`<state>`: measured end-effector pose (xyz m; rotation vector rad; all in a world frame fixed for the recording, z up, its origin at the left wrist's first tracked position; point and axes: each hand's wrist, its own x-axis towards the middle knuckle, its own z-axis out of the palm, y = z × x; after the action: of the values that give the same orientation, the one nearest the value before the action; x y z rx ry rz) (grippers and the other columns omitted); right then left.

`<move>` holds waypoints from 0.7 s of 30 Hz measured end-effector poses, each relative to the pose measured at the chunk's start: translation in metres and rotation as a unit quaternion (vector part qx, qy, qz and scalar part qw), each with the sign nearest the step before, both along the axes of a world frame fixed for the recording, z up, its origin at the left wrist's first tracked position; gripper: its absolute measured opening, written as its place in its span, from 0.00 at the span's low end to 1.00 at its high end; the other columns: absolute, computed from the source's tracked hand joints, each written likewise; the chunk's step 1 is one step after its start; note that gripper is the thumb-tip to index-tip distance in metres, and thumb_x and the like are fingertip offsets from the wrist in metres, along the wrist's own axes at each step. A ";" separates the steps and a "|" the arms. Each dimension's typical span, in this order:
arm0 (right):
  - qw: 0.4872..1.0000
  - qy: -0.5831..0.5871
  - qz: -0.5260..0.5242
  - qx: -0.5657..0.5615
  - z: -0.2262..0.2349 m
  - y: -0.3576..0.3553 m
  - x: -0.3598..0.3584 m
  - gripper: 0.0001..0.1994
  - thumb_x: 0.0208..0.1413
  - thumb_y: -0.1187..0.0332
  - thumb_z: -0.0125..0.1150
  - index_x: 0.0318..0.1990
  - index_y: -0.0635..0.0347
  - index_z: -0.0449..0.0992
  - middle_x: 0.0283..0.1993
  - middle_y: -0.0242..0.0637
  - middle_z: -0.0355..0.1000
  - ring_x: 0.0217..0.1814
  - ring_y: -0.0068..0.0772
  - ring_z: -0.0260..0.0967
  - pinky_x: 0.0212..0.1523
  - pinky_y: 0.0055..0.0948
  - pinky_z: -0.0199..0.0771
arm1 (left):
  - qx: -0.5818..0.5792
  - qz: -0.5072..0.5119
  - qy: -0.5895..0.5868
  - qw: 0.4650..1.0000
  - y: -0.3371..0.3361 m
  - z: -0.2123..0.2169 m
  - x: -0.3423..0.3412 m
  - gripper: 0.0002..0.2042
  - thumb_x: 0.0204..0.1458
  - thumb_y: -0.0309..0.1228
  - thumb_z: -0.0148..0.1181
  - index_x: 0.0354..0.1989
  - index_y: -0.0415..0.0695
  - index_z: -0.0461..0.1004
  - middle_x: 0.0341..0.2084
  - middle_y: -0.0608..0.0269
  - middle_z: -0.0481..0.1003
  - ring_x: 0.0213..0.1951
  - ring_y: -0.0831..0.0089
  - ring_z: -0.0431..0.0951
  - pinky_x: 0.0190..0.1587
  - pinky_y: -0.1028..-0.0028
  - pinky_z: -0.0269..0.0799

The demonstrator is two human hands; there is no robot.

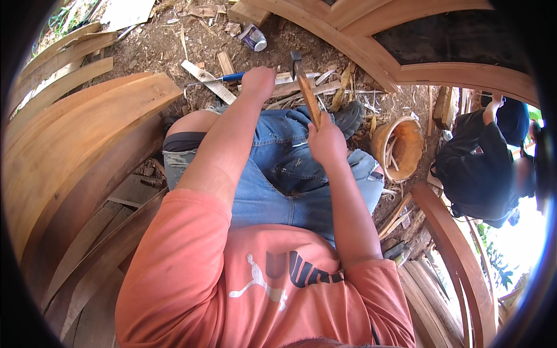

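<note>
Curved wooden planks (75, 133) dominate, pale smooth boards fanning in long arcs far out from the hammer, and a big arched wooden frame (406, 52) of the same warm timber sweeps behind the hammer and off beyond it. Nearer, the person's blue denim shorts (284, 174) lie directly beneath the hammer, faded and creased, with an orange shirt below them bearing a white leaping-animal emblem and dark lettering on the chest. Another person in dark clothes (481, 168) crouches well clear of the hammer, past the pot. That round clay-coloured pot (400, 148) sits just beyond the hammer hand, splinters of wood standing in it. The ground (174, 40) past the hammer is brown dirt strewn with offcuts and shavings. Now the hammer (306, 93) itself: dark metal head up, wooden handle slanting down into the right hand (326, 142), fingers clamped tight round the lower shaft. The left hand (259, 81) sits just beside the hammer's head, fingers closed round a blue-handled chisel (217, 79), its steel blade pointing away from the hammer over a pale wood strip. Smallest: a little cylindrical can (254, 38), grey with a dark label band, lying on the dirt beyond the hammer head.
</note>
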<state>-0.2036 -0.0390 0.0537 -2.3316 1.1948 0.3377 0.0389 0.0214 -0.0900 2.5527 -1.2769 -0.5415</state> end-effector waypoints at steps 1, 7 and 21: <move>1.000 -0.004 -0.001 -0.001 0.006 0.001 0.002 0.23 0.72 0.59 0.60 0.66 0.64 0.67 0.45 0.62 0.82 0.49 0.70 0.81 0.50 0.62 0.80 | 0.001 0.006 0.001 1.000 0.000 -0.001 0.001 0.09 0.55 0.31 0.66 0.42 0.49 0.88 0.41 0.50 0.86 0.49 0.47 0.86 0.52 0.50 0.82; 0.996 -0.078 -0.035 -0.011 0.017 0.005 0.006 0.22 0.72 0.60 0.59 0.65 0.66 0.67 0.46 0.62 0.82 0.50 0.70 0.81 0.51 0.61 0.81 | 0.011 0.003 0.020 1.000 -0.002 0.006 0.001 0.08 0.55 0.31 0.66 0.42 0.48 0.87 0.41 0.50 0.85 0.49 0.47 0.86 0.52 0.50 0.81; 0.994 -0.107 -0.027 -0.025 0.024 0.000 0.006 0.19 0.72 0.59 0.59 0.59 0.64 0.69 0.44 0.62 0.82 0.48 0.71 0.81 0.49 0.64 0.79 | 0.035 0.010 0.017 0.999 -0.004 0.008 0.000 0.08 0.55 0.31 0.67 0.42 0.48 0.87 0.41 0.48 0.86 0.48 0.45 0.86 0.51 0.49 0.80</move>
<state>-0.1976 -0.0389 0.0773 -2.3042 1.1704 0.0371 0.0385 0.0177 -0.0816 2.5982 -1.2397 -0.6327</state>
